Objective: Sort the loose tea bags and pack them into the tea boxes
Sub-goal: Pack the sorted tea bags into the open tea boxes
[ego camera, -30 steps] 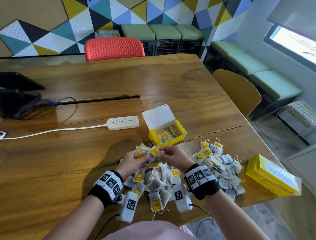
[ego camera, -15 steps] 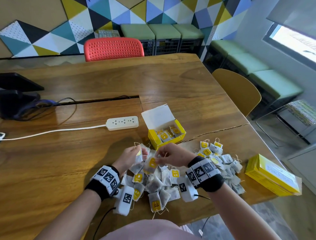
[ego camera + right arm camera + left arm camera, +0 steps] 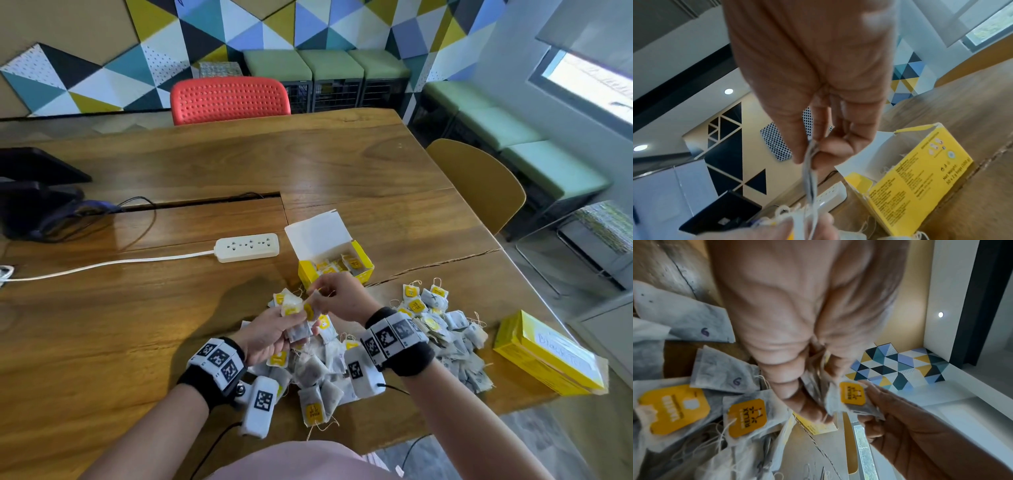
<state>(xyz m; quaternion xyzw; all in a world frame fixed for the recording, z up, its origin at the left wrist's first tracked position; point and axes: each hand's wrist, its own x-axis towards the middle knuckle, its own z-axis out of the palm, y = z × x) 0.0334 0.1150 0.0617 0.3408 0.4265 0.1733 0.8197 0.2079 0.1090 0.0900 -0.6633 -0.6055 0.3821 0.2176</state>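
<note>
A heap of loose tea bags [image 3: 346, 363] with yellow tags lies at the table's near edge. Above it my left hand [image 3: 274, 334] holds a small stack of tea bags [image 3: 296, 317] between thumb and fingers [image 3: 797, 395]. My right hand [image 3: 337, 296] pinches one tea bag [image 3: 810, 181] edge-on, next to the stack; in the left wrist view its yellow tag reads RELAX [image 3: 852, 393]. Just beyond the hands stands an open yellow tea box [image 3: 337, 265] with several bags inside, its white lid up. A closed yellow tea box [image 3: 548, 356] lies at the right.
A white power strip [image 3: 247, 247] with its cord lies left of the open box. A black device [image 3: 30, 192] sits at the far left. A red chair [image 3: 229, 99] and a yellow chair [image 3: 479, 181] stand by the wooden table [image 3: 137, 325].
Both hands have risen from the heap toward the open box. The left hand has turned palm-up with its stack, and the right hand has drawn one bag up beside it.
</note>
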